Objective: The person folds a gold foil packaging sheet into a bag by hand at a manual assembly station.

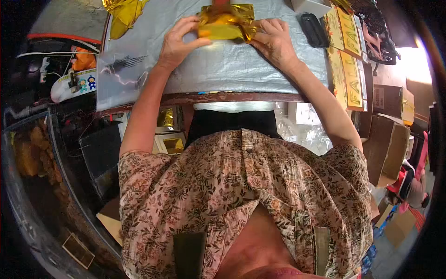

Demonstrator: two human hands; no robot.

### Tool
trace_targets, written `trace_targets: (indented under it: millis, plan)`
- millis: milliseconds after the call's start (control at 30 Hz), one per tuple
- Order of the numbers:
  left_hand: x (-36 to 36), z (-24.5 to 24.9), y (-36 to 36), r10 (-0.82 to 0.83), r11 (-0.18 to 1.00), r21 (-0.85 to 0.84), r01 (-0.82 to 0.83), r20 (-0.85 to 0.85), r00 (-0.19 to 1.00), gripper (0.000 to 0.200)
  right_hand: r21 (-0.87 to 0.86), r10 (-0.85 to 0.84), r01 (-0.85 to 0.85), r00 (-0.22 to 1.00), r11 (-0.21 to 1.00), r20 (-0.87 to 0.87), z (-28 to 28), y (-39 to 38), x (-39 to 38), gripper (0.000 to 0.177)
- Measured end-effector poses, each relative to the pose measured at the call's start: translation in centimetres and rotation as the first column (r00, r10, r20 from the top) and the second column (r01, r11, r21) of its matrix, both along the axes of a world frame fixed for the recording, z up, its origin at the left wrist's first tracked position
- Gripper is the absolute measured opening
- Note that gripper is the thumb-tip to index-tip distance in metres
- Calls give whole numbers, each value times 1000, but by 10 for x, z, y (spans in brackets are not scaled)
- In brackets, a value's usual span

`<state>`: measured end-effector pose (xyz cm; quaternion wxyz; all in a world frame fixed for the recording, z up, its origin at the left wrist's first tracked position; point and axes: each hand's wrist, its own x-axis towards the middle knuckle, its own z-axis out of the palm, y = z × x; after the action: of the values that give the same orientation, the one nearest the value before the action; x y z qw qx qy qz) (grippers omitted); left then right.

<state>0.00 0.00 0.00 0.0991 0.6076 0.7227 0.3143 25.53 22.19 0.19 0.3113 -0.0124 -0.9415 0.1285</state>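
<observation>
Gold foil piece (220,31) (blurred here) sits midway across the covered table (223,69). From the table's left side: crumpled gold sheet (123,21); left hand (175,43), curved wide, foil contact uncertain; right hand (276,42), which pinches the foil; black tray (313,30); FALL boxes (346,58) at the table's right edge.
</observation>
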Motion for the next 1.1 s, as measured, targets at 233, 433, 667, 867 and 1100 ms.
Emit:
trace_targets:
  millis: [233, 433, 667, 867, 1100]
  plan:
    - [63, 33, -32, 113, 956, 277, -98, -40, 993, 116, 131, 104, -109, 994, 985, 43, 4, 1, 2, 21]
    - [108, 33, -39, 101, 970, 231, -80, -81, 992, 115, 172, 155, -165, 985, 971, 70, 2, 5, -1, 21]
    - [154, 40, -3, 245, 948, 284, -144, -364, 899, 117, 323, 153, -186, 980, 928, 124, 7, 6, -4, 11]
    - [156, 31, 6, 191, 974, 174, -143, -303, 934, 74, 124, 141, -167, 970, 978, 196, 5, 10, -2, 22]
    - [154, 16, 6, 251, 941, 295, -169, -269, 930, 44, -288, 227, -193, 970, 938, 88, -1, 14, 0, 20]
